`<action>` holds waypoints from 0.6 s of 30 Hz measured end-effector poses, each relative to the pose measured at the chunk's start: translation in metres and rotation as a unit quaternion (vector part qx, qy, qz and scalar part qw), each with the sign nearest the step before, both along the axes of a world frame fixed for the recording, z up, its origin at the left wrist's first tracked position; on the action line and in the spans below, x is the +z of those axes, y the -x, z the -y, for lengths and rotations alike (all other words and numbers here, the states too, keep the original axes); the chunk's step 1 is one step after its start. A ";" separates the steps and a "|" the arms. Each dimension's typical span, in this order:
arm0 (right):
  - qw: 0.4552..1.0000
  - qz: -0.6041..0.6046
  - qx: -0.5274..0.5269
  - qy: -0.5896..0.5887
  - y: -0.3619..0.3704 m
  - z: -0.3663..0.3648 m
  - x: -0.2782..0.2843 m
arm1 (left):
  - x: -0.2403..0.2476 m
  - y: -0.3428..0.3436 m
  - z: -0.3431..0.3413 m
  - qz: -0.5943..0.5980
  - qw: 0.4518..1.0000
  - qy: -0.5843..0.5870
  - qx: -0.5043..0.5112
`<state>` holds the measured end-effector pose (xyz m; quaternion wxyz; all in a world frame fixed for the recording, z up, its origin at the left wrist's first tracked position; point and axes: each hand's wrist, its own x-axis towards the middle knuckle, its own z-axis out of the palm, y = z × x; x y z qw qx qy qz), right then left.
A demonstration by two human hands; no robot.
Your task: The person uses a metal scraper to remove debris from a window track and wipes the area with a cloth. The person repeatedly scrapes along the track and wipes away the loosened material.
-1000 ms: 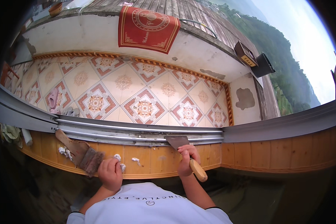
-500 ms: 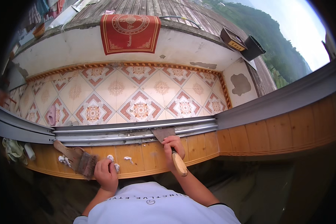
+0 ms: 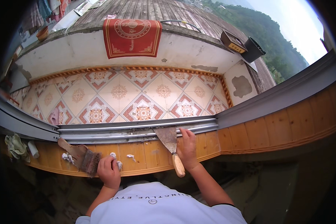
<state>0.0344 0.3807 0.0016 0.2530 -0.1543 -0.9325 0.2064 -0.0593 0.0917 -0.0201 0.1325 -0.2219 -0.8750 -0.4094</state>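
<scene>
A putty knife [image 3: 167, 139] with a broad, dull metal blade and a wooden handle rests on the wooden sill [image 3: 209, 143], its blade edge over the metal window track [image 3: 138, 135]. Just right of it is my right hand [image 3: 187, 149], off the handle, fingers stretched toward the track. My left hand [image 3: 109, 171] leans on the sill's near edge with curled fingers. Crumpled white scraps [image 3: 119, 165] lie against its fingertips; whether it holds any is hidden. Beside it lies a worn paintbrush [image 3: 80, 156] with dark bristles.
Another white scrap [image 3: 131, 157] lies mid-sill. A rag [image 3: 16, 147] and a white cylinder [image 3: 33, 149] sit at the left end. Beyond the track are a patterned tile floor [image 3: 142, 99] and a low wall with a red mat [image 3: 132, 37]. Grey frame rails [image 3: 272, 93] flank the opening.
My right hand has let go of the putty knife and moved to its right, fingers opening out. The knife now lies on the sill and track. My left hand stays nearly in place.
</scene>
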 end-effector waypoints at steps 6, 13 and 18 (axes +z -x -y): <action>0.837 0.085 -0.142 0.522 -0.021 0.023 0.070 | -0.001 0.001 0.002 0.002 1.000 -0.004 -0.005; 0.834 0.347 -0.060 0.424 -0.004 0.036 0.070 | -0.001 0.001 0.004 0.007 1.000 -0.003 -0.015; 0.911 0.345 -0.053 0.221 -0.002 0.048 0.062 | -0.003 0.000 0.005 0.021 0.999 -0.012 -0.027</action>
